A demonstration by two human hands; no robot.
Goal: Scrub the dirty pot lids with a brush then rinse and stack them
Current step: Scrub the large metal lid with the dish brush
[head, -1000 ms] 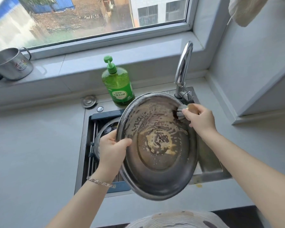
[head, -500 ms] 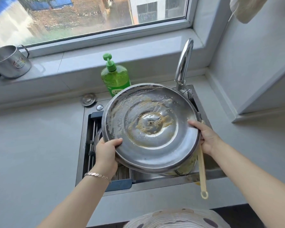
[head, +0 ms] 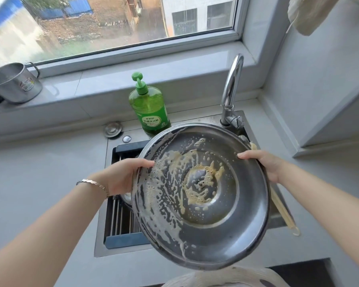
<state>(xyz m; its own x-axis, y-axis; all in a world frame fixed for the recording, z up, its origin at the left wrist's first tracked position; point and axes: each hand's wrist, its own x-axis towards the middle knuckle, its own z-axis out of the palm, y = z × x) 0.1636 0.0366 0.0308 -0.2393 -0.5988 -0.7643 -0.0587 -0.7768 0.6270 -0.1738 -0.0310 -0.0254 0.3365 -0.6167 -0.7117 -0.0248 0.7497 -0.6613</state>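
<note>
1. Since half a second ago, the pot lid (head: 201, 195) has swung nearer and lower, its hollow underside now turned more to the right, and more of the green soap bottle (head: 149, 108) shows behind it.
2. The left hand (head: 124, 175) has shifted up the rim to the lid's left edge. It clasps the rim there, thumb on the inner face.
3. The right hand (head: 263, 162) grasps the far right rim, thumb over the edge and fingers hidden behind.
4. The lid hangs tilted over the sink (head: 122, 252), clear of the basin. Brownish foam covers its centre and runs down the left side.
5. The brush (head: 284, 214) passes under the right hand, its wooden handle slanting to the near right. Whether the fingers also hold it cannot be told.
6. The faucet (head: 232, 88) stands at the sink's far right corner, and a metal mug (head: 15, 82) sits on the far left sill.
</note>
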